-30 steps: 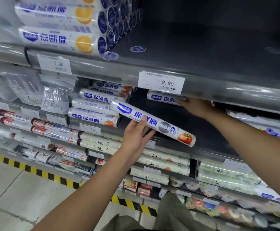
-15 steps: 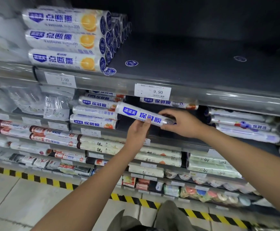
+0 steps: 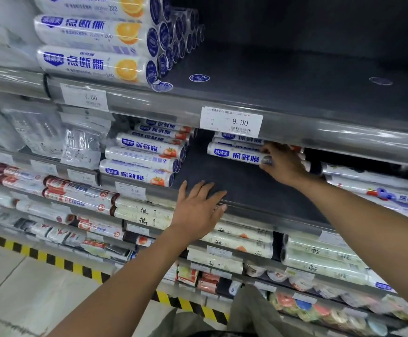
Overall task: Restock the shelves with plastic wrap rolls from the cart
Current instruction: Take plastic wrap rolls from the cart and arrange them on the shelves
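Seating a roll (image 3: 234,155) on the middle shelf (image 3: 234,190) is judged to be the step in hand. The roll is found under the price tag (image 3: 231,122), its long axis run from 9 to 3 o'clock, parallel to the shelf's front edge. Whether it is already resting on the shelf cannot be told.

Its right end is gripped by the right hand (image 3: 282,164), with the thumb on top and the fingers curled round the front. From that hand the free length of the roll extends toward 9 o'clock. Other rolls (image 3: 240,136) are seen just behind it, at 12 o'clock, partly hidden by the tag strip.

The left hand (image 3: 198,210) is laid flat on the shelf's front edge, fingers straight and spread, nothing held. The roll lies at 1 o'clock from it, apart. The right hand is thus the nearer, and the only one in contact.

A stack of like rolls (image 3: 139,166) is noted at 9 o'clock, with bare shelf between it and the held roll. Any next nudge is judged best made across the long axis, toward 12 o'clock, since a round roll may be expected to run forward if released askew. Cart not in view.
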